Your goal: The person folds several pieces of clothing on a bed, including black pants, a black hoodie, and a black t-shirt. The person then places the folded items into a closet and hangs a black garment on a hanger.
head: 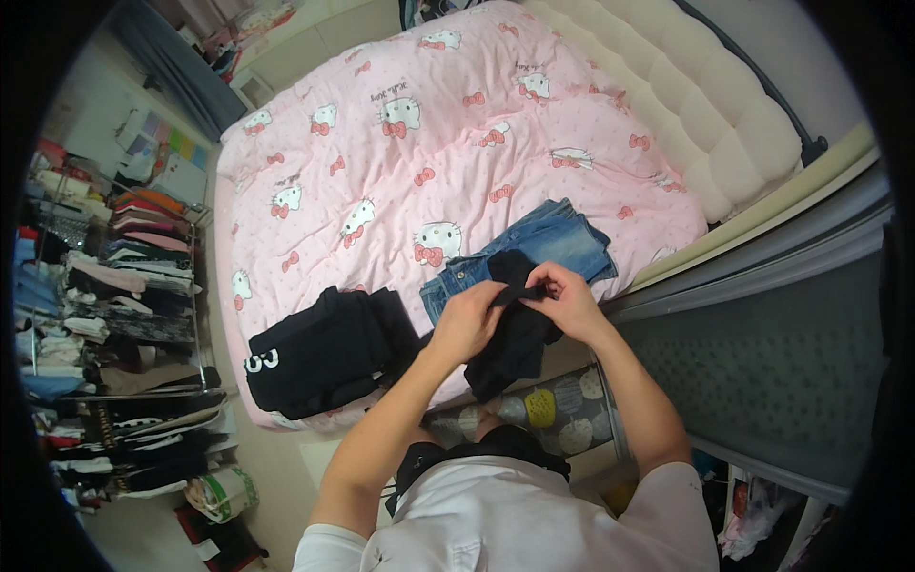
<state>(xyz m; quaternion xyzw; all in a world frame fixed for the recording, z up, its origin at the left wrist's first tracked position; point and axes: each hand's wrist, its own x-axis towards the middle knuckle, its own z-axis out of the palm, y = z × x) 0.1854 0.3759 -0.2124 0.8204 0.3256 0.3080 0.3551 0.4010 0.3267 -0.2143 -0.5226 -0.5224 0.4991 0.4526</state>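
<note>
A black cloth garment hangs from both my hands over the near edge of the bed. My left hand pinches one part of it, and my right hand grips another part close beside. Which kind of garment it is, I cannot tell. Blue denim jeans, folded, lie on the bed just beyond and partly behind the black cloth. To the left, a folded black garment with white marks rests near the bed's edge.
A pink patterned quilt covers the bed, with a padded headboard at upper right. Clothes racks full of garments stand at left, above a white-and-green bin. A dark sliding panel is at right; a patterned mat lies below.
</note>
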